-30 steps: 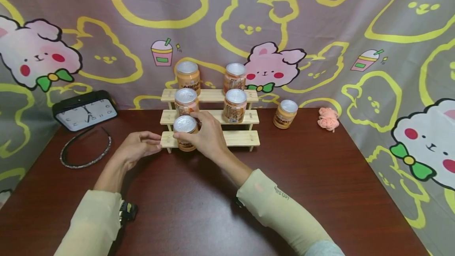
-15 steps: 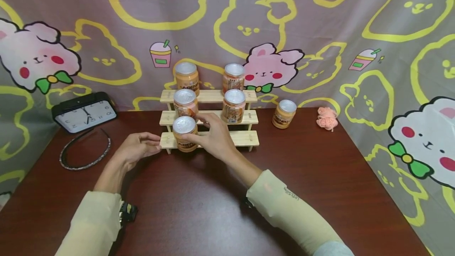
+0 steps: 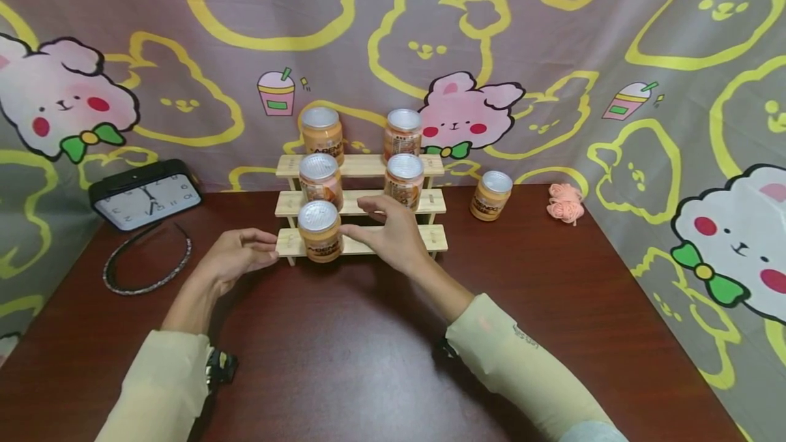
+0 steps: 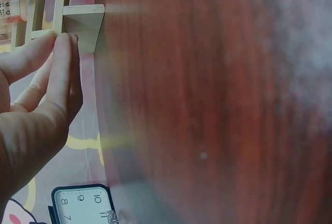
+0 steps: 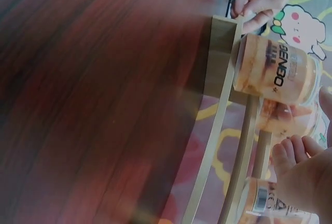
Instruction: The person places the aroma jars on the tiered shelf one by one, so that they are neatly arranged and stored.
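A three-step wooden display rack (image 3: 393, 241) stands on the table. On its lowest step, at the left, an orange can (image 3: 323, 241) with a silver top stands upright. My right hand (image 3: 396, 234) is just right of this can, thumb and fingers spread, holding nothing. In the right wrist view, a gap separates that can (image 5: 277, 69) from my right hand (image 5: 306, 169). My left hand (image 3: 239, 254) pinches the left end of the lowest step. The left wrist view shows thumb and fingertips of my left hand (image 4: 39, 89) at the rack's edge (image 4: 85, 19).
Two cans, left (image 3: 321, 179) and right (image 3: 405, 179), stand on the middle step. The top step bears a left can (image 3: 323, 135) and a right can (image 3: 402, 135). Another can (image 3: 491, 196) and pink flowers (image 3: 565, 204) are at right. A clock (image 3: 147, 193) and headband (image 3: 147, 285) lie left.
My right hand has let go of the can on the lowest step and moved right, its fingers spreading. The can stays in place. My left hand has not moved.
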`<state>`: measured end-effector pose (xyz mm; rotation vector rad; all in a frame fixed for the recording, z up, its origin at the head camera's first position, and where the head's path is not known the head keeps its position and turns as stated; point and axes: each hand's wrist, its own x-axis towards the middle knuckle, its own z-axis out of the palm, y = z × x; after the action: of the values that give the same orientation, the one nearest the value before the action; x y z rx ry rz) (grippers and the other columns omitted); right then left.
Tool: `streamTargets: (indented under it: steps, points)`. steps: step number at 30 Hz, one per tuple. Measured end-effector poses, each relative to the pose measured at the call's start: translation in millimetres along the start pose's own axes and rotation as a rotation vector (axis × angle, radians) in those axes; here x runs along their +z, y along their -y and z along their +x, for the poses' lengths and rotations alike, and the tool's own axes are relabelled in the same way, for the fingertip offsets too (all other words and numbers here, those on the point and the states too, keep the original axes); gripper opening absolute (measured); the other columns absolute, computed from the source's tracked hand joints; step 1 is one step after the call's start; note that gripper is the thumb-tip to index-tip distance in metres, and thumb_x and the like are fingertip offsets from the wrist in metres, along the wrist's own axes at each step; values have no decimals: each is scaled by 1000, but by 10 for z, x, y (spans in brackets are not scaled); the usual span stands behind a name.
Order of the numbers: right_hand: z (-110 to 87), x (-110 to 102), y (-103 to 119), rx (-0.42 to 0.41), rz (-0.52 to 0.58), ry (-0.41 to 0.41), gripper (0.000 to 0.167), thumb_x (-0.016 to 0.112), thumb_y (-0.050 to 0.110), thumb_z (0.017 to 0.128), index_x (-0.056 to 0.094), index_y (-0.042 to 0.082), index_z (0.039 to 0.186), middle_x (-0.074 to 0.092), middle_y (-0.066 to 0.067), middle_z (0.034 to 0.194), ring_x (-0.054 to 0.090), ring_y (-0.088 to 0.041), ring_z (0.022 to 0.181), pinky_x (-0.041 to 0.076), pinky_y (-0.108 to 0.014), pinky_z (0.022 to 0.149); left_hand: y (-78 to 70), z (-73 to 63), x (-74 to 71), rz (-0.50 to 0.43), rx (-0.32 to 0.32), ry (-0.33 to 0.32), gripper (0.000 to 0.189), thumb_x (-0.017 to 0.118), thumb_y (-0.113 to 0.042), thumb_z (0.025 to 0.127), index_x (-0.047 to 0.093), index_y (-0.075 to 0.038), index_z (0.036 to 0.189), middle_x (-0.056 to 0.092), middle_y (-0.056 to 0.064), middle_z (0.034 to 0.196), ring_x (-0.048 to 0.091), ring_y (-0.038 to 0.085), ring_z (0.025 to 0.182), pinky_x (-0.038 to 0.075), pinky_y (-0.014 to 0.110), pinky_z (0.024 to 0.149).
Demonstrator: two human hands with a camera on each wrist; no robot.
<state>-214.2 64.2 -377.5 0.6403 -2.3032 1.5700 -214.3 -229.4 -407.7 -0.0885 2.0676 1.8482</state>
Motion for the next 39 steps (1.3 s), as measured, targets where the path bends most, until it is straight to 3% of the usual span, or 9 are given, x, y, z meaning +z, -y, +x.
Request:
streamTargets:
  steps: [11,19,25,33,39]
  points:
    - [-49,-180,-121,2,-20,-39,40,87,10,82,70,-4,115,70,-18,111,68,-34,106,57,-29,93,3,1,0,-5,-6,-4,42,59,12,94,44,20,133,68,7,98,67,6,85,60,24,81]
    - [-83,-319,-202,-45,-50,-125,31,85,13,84,73,-4,108,73,-12,103,70,-24,97,60,-32,87,-11,-4,1,12,-8,-6,43,61,10,95,45,19,134,68,6,98,67,6,86,60,24,81]
    - [-84,-423,-245,-67,-37,-191,24,85,10,84,74,-3,102,73,-12,96,69,-24,92,61,-40,82,-10,0,6,18,-9,-11,43,60,11,95,45,19,134,67,6,97,67,6,86,60,25,83]
    - [-112,-553,-307,-79,-43,-262,20,83,-1,82,72,-8,98,71,-21,91,68,-35,85,60,-54,74,-14,-5,9,13,0,-7,42,60,11,95,45,20,132,68,5,97,67,6,86,60,25,82]
    - [-145,-663,-60,-43,-40,-289,23,79,-8,83,67,-16,101,67,-31,98,67,-47,92,61,-52,74,-15,-2,14,18,-3,-13,42,60,11,95,45,20,133,68,6,97,67,6,86,60,24,82]
